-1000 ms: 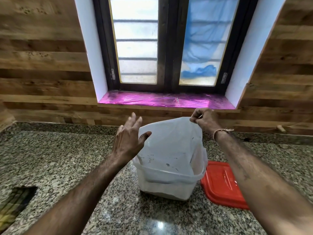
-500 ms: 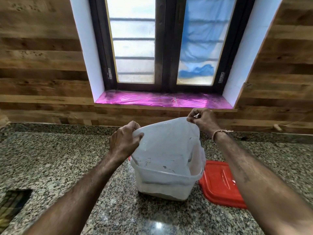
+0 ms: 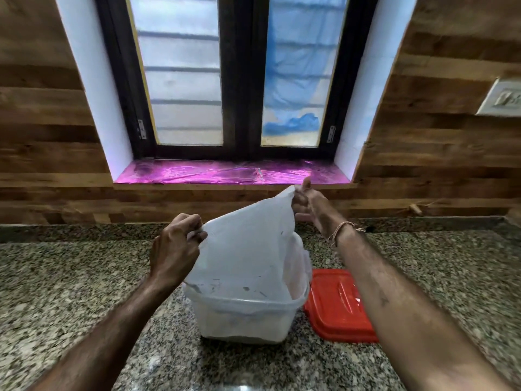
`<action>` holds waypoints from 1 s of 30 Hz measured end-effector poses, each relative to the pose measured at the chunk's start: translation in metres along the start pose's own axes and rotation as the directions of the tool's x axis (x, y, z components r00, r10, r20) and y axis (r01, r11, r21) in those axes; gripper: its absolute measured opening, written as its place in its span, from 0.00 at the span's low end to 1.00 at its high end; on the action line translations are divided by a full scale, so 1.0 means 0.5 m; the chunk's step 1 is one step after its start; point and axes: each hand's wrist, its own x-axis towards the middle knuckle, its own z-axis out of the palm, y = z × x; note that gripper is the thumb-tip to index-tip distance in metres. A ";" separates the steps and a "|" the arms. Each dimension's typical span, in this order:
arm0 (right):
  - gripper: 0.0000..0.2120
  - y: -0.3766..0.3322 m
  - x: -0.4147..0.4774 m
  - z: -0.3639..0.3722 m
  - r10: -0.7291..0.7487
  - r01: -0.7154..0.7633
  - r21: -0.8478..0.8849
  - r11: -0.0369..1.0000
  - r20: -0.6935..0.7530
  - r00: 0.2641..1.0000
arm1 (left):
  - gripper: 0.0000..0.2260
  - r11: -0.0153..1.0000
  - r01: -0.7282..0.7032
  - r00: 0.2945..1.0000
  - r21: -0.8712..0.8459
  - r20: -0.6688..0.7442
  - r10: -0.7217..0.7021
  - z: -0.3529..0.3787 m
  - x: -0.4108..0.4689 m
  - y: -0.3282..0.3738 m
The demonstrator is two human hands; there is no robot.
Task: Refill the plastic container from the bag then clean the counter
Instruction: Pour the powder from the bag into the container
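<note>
A translucent white plastic bag hangs upside down with its lower end inside a clear plastic container on the granite counter. My left hand grips the bag's left corner. My right hand pinches the right corner and holds it higher, so the bag's top edge slants up to the right. Pale contents show low in the container; the bag looks nearly empty.
A red lid lies flat on the counter just right of the container. A wooden wall with a window and a pink-lined sill rises behind. A white switch plate is on the wall at the far right.
My left hand, open beside the bag a second ago, has closed on the bag's left corner. My right hand has lifted its corner higher. The view has tilted up and moved closer.
</note>
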 end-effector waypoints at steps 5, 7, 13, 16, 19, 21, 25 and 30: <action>0.45 0.000 -0.004 -0.001 -0.074 0.071 -0.022 0.997 -0.229 0.971 | 0.05 0.999 0.040 0.999 0.002 0.003 -0.040 -0.002 0.001 0.001; 0.46 -0.005 -0.004 0.006 -0.126 0.117 -0.051 0.992 -0.247 0.961 | 0.06 0.999 0.032 0.999 -0.001 0.003 -0.032 0.000 0.000 0.004; 0.31 -0.004 0.000 0.006 -0.309 0.219 -0.483 0.848 -0.116 0.944 | 0.08 1.000 0.025 1.000 0.018 0.001 -0.025 0.007 0.003 0.006; 0.40 0.009 0.013 0.004 -0.400 0.250 -0.640 0.726 -0.097 0.911 | 0.07 1.000 0.017 1.000 0.006 0.000 -0.017 0.008 0.002 0.004; 0.39 0.013 0.012 0.002 -0.450 0.284 -0.722 0.631 -0.041 0.892 | 0.06 0.999 0.032 0.999 -0.007 -0.007 -0.032 0.008 0.004 0.003; 0.44 0.007 0.001 0.004 -0.426 0.275 -0.752 0.600 -0.009 0.905 | 0.06 1.000 0.027 1.000 0.003 -0.006 -0.027 0.008 0.005 0.004; 0.33 0.010 0.002 0.004 -0.482 0.300 -0.697 0.652 -0.076 0.873 | 0.07 1.000 0.029 1.000 -0.005 -0.010 -0.029 0.011 0.007 0.001; 0.21 0.011 0.004 0.002 -0.388 0.272 -0.564 0.780 -0.094 0.917 | 0.07 0.999 0.028 1.000 -0.029 -0.013 -0.028 0.013 0.006 -0.004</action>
